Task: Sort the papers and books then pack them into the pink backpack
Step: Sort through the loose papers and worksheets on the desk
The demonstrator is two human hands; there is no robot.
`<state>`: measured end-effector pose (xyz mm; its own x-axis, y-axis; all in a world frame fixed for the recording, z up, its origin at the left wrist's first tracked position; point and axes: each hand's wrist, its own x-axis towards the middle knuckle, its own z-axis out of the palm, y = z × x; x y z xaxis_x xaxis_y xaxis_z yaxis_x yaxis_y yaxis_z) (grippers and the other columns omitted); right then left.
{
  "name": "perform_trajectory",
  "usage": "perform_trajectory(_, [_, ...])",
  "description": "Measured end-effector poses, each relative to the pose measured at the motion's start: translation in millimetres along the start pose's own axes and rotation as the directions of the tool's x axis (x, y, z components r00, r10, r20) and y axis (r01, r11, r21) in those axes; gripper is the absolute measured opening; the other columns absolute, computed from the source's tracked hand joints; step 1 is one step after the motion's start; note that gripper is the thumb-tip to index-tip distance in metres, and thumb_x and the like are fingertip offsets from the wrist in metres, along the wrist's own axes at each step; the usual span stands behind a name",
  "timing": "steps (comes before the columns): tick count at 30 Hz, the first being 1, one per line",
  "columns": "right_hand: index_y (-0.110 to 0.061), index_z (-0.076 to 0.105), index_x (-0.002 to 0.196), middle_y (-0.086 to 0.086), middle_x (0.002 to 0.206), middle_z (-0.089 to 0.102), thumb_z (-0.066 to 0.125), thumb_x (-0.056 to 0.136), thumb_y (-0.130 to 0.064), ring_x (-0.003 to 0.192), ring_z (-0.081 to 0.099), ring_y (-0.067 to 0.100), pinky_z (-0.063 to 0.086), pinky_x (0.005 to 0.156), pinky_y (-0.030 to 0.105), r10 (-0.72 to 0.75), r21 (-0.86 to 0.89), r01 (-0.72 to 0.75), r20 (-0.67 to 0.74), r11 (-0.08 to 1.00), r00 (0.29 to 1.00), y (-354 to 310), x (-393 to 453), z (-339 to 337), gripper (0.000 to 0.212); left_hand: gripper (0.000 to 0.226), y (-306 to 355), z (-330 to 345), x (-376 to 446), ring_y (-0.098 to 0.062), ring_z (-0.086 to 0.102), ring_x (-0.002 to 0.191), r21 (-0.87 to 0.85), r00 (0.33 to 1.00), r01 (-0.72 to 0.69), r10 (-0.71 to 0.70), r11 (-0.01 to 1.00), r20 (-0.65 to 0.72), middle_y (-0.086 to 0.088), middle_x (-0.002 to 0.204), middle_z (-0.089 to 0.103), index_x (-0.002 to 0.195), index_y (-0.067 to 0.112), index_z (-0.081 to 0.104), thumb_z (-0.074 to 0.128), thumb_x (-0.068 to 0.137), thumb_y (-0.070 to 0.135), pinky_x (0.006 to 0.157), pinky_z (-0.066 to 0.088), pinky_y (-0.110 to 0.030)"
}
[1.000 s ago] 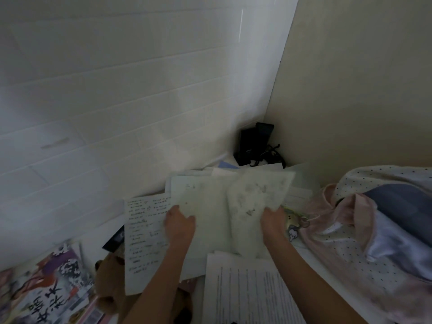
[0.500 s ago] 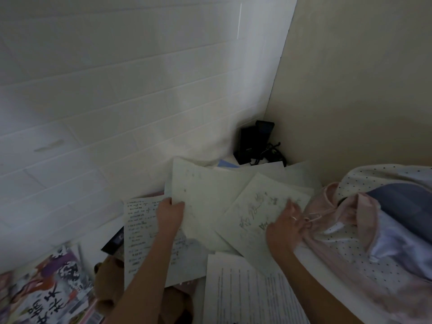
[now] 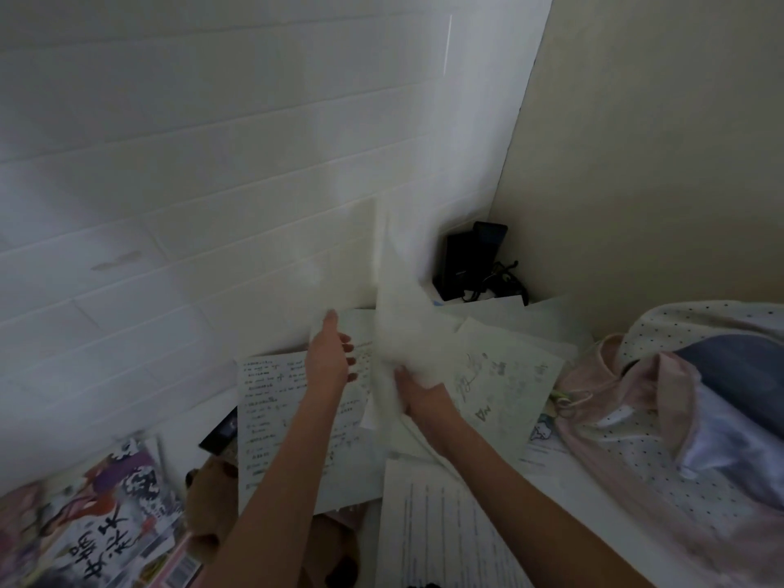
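Sorting loose papers on a cluttered worktop; step in hand looks like lifting one sheet off the pile to gather it with the rest.

Right hand [image 3: 418, 390] pinching a blurred white sheet [image 3: 399, 316] by its lower edge, sheet raised upright against the tiled wall, motion-smeared so any writing on it cannot be read; left hand [image 3: 333, 358] released, fingers relaxed and spread over a handwritten page [image 3: 271, 409], grasping nothing.

Other papers lying loose and overlapping: a sketched sheet [image 3: 505, 377] just right of the raised one; a printed page [image 3: 441, 532] nearest the body, partly under the right forearm; more pale sheets fanned toward the corner beneath a black device [image 3: 471, 261].

Pink backpack [image 3: 636, 418] slumped at right, dotted fabric, mouth apparently open toward the papers; books [image 3: 97, 515] with bright covers stacked far left, well apart from the bag; a brown plush toy [image 3: 212, 498] beside them, half under the handwritten page.

To do this well, probably: support the raised sheet with the free left hand before it buckles, a single-edge pinch on limp paper inviting a crease; bring it down flat on a like-sized sheet, edges squared; build one tidy stack before touching the bag; keep the forearm from dragging the printed page; pack the books first as a stiff backing, papers after.
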<state>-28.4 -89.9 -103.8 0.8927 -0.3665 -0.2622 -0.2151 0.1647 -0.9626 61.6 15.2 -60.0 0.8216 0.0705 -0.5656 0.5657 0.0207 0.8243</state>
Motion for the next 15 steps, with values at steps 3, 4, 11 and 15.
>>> perform_trajectory(3, [-0.015,0.053,0.129,0.003,0.126,0.064,0.054,0.093,-0.021,0.113,0.062,0.019,0.054,0.091,0.037,0.051,0.434,-0.203,0.335,0.878,0.941,-5.8,0.5,-12.2,0.037,0.071,-17.4,-2.7,-2.9,-0.026,0.064,0.092,-0.047,0.957,0.219,-0.205,0.975,0.203,-0.016,0.102,0.067,0.112,0.01,0.06,0.052,0.077,0.071,0.078,0.054,-0.039])
perform_trajectory(4, [-0.012,0.053,0.131,0.005,0.126,0.064,0.054,0.093,-0.021,0.114,0.062,0.021,0.054,0.091,0.038,0.061,0.478,-0.259,0.391,0.84,0.918,-5.8,-1.4,-13.1,0.039,0.072,-20.7,-2.6,-3.9,-0.026,0.065,0.094,-0.14,0.924,0.272,-0.218,0.952,0.315,-0.015,0.101,0.069,0.115,0.011,0.06,0.055,0.075,0.07,0.073,0.056,-0.039])
perform_trajectory(11, [-0.004,0.041,0.125,0.016,0.116,0.06,0.061,0.085,0.003,0.096,0.061,0.03,0.055,0.074,0.042,0.258,0.13,-0.24,-0.141,0.962,0.956,8.6,-2.8,-15.2,0.046,0.037,-29.2,-15.7,8.3,-0.029,0.059,0.098,-0.289,0.989,0.067,-0.027,0.955,0.143,-0.021,0.124,0.06,0.122,0.0,0.056,0.062,0.089,0.013,0.082,0.049,-0.042])
perform_trajectory(15, [-0.01,0.037,0.138,0.011,0.139,0.046,0.064,0.08,-0.004,0.122,0.046,0.025,0.039,0.105,0.039,-0.23,-0.402,0.04,-0.437,0.915,0.869,6.2,-2.6,-26.9,0.065,0.029,-23.0,-13.8,3.5,-0.023,0.059,0.09,-0.106,0.969,-0.245,0.241,0.964,-0.052,-0.017,0.116,0.064,0.117,0.004,0.06,0.055,0.088,0.0,0.081,0.046,-0.033])
